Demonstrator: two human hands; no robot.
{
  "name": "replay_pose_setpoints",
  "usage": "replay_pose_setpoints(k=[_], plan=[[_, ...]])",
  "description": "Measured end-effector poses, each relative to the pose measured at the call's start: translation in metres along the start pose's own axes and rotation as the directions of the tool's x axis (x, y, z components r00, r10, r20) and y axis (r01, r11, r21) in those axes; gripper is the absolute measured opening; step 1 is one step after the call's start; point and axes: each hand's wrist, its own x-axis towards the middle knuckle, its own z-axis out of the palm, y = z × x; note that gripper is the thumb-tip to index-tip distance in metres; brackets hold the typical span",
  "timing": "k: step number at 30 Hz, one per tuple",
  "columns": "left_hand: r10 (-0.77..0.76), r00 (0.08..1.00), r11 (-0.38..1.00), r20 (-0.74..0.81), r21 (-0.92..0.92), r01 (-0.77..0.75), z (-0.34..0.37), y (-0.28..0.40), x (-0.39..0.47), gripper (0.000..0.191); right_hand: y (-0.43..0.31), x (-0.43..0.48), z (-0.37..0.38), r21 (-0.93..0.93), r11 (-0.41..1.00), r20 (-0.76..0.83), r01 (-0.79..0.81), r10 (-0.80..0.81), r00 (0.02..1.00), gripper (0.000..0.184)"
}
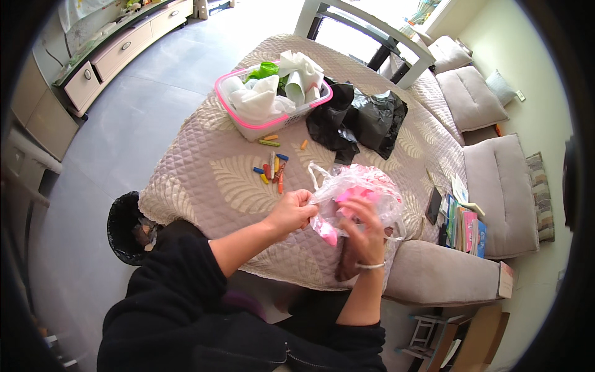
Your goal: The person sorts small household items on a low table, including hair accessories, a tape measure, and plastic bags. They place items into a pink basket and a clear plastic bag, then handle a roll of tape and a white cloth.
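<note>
A clear plastic bag [388,200] with pink and red pieces in it lies on the quilted cover before me. My left hand [294,211] pinches the bag's left edge between thumb and fingers, beside a bright pink part [327,232]. Over the bag's near side is my right hand [365,228], blurred, its fingers bent at the pink plastic [355,197]; whether it grips anything is unclear. Farther off stand a pink-rimmed plastic basket [255,126] full of white and green bags, and crumpled black plastic bags [376,121]. Several crayons [272,165] lie loose left of the clear bag.
A lined trash bin [122,232] stands on the floor at the left. Right of the cover are a dark phone [433,206], books [465,228] and sofa cushions [502,195]. A low drawer cabinet [121,51] runs along the upper left.
</note>
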Motion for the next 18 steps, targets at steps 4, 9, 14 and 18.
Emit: replay_pose_setpoints(k=[4, 9, 14, 18], plan=[[-0.028, 1.000, 0.999, 0.008, -0.027, 0.028, 0.001, -0.003, -0.003, 0.012, -0.021, -0.010, 0.017, 0.121, 0.992, 0.237, 0.020, -0.049, 0.970, 0.041], [-0.044, 0.999, 0.998, 0.005, -0.033, 0.044, 0.000, -0.002, -0.003, 0.020, -0.004, -0.006, 0.022, 0.246, 0.966, 0.006, -0.076, 0.077, 0.997, 0.026], [-0.006, 0.998, 0.998, 0.068, 0.055, 0.002, 0.000, 0.000, -0.003, 0.021, 0.018, -0.001, 0.036, -0.513, 0.857, -0.156, -0.056, -0.028, 0.987, 0.030], [0.157, 0.969, 0.947, 0.193, 0.248, -0.202, -0.017, 0.013, 0.005, 0.026, 0.020, 0.005, 0.042, -0.553, 0.833, -0.177, -0.011, -0.105, 0.979, 0.035]])
